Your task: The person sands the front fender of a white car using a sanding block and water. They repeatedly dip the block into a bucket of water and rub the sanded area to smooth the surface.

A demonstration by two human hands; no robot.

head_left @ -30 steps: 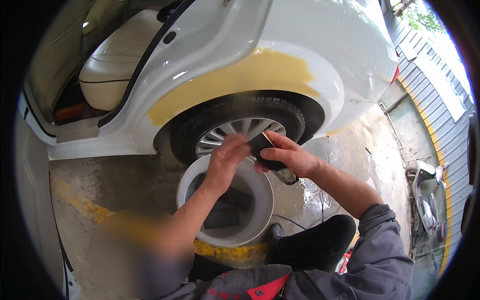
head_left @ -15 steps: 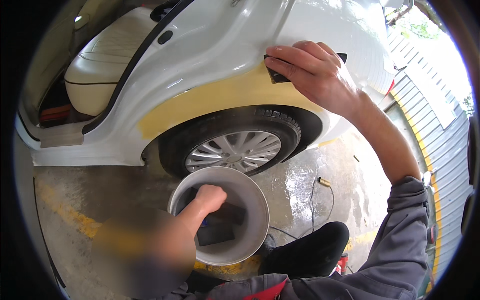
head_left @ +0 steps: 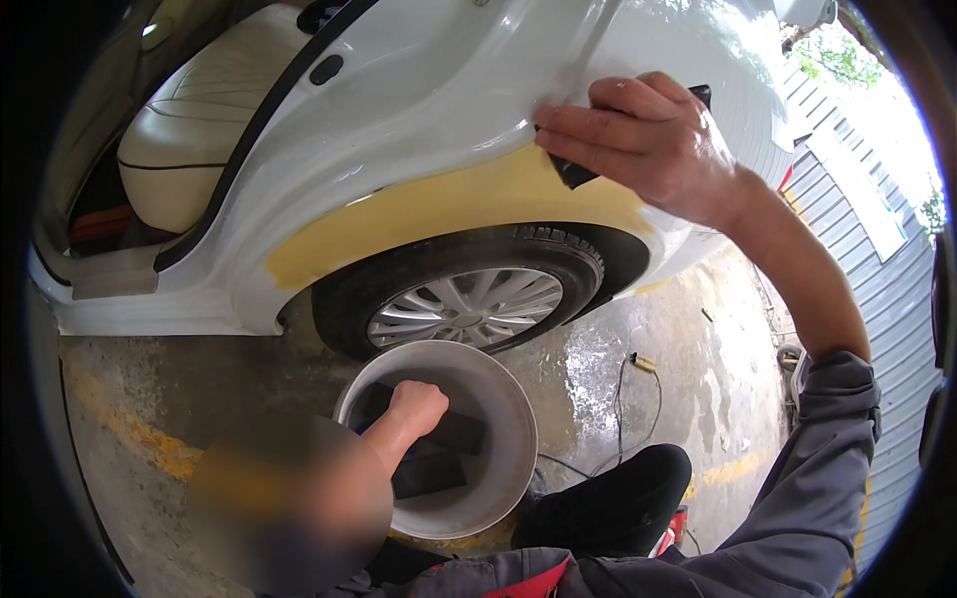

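My right hand (head_left: 648, 145) presses a flat black sanding pad (head_left: 572, 172) against the white car's rear body panel (head_left: 459, 120). Its fingers lie across the pad and cover most of it. The pad is at the upper edge of a yellow filler patch (head_left: 399, 213) that curves over the wheel arch. Inside a round pale bucket (head_left: 512, 419), my left hand (head_left: 417, 407) is closed, fingers curled down; what it grips, if anything, is hidden. Dark rectangular blocks (head_left: 431, 476) lie in the bucket beneath it. A round blur covers much of my left forearm.
The rear wheel (head_left: 467, 307) stands just beyond the bucket. An open door frame shows a cream seat (head_left: 189, 149) at left. A thin cable with a yellowish connector (head_left: 644, 363) lies on the wet concrete. My bent knee (head_left: 658, 473) is right of the bucket.
My right hand has slid a little to the right along the panel with the pad. My left hand stays closed in the bucket, slightly lower in the picture. The whole view has shifted slightly.
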